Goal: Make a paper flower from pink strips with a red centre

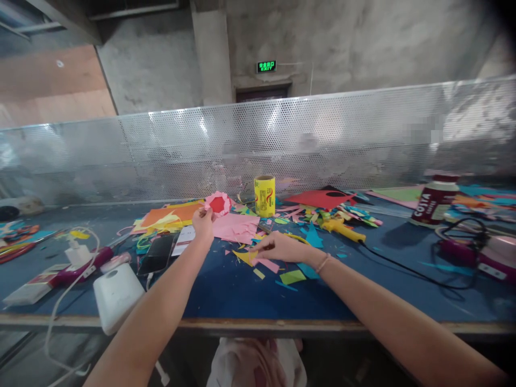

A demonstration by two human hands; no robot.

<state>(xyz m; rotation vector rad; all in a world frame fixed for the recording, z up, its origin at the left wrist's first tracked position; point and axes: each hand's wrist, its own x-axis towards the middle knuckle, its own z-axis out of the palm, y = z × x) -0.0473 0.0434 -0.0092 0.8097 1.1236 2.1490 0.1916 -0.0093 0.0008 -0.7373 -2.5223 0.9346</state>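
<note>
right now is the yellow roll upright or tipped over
Upright: the yellow roll stands on end, its hollow top facing up.

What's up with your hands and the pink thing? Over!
Left hand holding pink rosette. Right hand low at yellow scrap, grip unclear. Loose scraps around it, yellow roll behind.

A pink-frilled red paper disc (218, 204) is held above the table (226, 301).
</note>
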